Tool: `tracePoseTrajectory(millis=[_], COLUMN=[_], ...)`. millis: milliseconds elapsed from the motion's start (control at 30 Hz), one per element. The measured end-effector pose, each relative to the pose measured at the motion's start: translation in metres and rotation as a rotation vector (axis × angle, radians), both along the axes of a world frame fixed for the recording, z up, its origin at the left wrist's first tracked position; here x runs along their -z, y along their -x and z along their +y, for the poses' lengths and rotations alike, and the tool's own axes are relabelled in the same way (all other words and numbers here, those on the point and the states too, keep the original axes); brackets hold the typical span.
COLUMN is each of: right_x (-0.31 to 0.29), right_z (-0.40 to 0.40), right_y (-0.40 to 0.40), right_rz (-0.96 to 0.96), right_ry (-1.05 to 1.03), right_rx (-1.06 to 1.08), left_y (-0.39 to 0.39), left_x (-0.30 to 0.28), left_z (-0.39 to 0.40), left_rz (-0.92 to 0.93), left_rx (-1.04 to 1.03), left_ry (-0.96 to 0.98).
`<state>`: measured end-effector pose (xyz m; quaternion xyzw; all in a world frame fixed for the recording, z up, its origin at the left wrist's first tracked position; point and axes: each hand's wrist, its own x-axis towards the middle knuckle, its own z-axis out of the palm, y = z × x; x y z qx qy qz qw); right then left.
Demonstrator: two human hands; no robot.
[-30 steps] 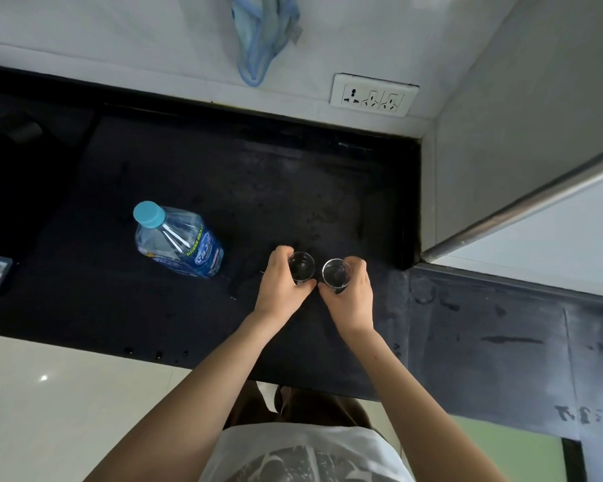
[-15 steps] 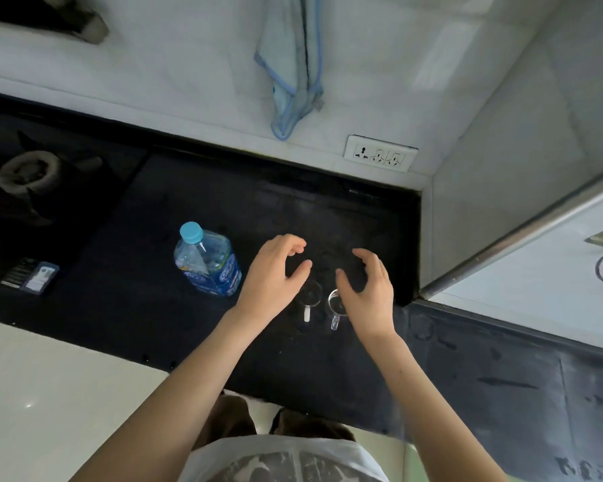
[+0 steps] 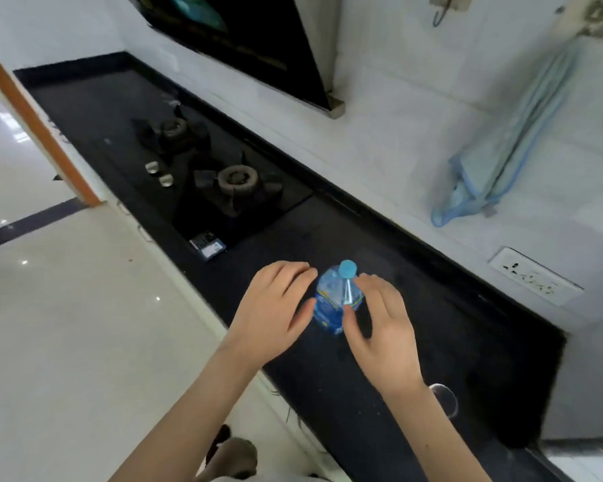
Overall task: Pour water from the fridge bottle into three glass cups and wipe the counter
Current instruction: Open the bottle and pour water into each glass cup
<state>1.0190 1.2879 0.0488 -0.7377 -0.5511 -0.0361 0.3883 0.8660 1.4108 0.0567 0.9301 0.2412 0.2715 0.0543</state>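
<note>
Both hands have left the two cups and now flank the bottle; the view has swung left along the counter point(image 3: 328, 377). I'd judge the cups are placed and uncapping comes next. Left to right: gas hob point(image 3: 223, 182) with a small labelled card point(image 3: 208, 245) at its front edge, print unreadable. Left hand point(image 3: 272, 307), fingers relaxed and spread, just beside the bottle, holding nothing. Water bottle point(image 3: 336, 300) upright on the counter, blue cap on, blue label illegible. Right hand point(image 3: 380, 325) likewise open, thumb close to the bottle; contact I cannot tell. One glass cup point(image 3: 444, 400) shows behind the right wrist; the rest are hidden. Blue cloth point(image 3: 495, 158) hangs on the wall.
</note>
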Motion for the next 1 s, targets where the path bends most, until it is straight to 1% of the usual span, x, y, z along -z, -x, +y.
tracePoseTrajectory(millis=[167,300,367,500,600,767,1000], right_x=[0.025,0.058,0.074,0.099,0.099,0.084,0.080], right_z=[0.050,0.091,0.112,0.157,0.195,0.265,0.380], right_y=[0.079,0.147,0.183,0.250,0.297,0.346,0.372], right_rz=[-0.082,-0.133,-0.133,-0.130,-0.132,-0.146,-0.160], right_ry=[0.149,0.301,0.415,0.507,0.538,0.528,0.553], right_rx=[-0.225,-0.360,-0.416,-0.514,-0.572,-0.606,-0.642], left_y=[0.102,0.192,0.237,0.318,0.369,0.419,0.441], left_x=[0.035,0.070,0.085,0.101,0.097,0.082,0.082], left_z=[0.020,0.035,0.044,0.070,0.098,0.151,0.250], left_rz=[0.135,0.234,0.274,0.280,0.275,0.182,0.103], left_rx=[-0.204,-0.342,-0.400,-0.474,-0.549,-0.643,-0.710], left_ry=[0.049,0.142,0.196,0.254,0.276,0.306,0.334])
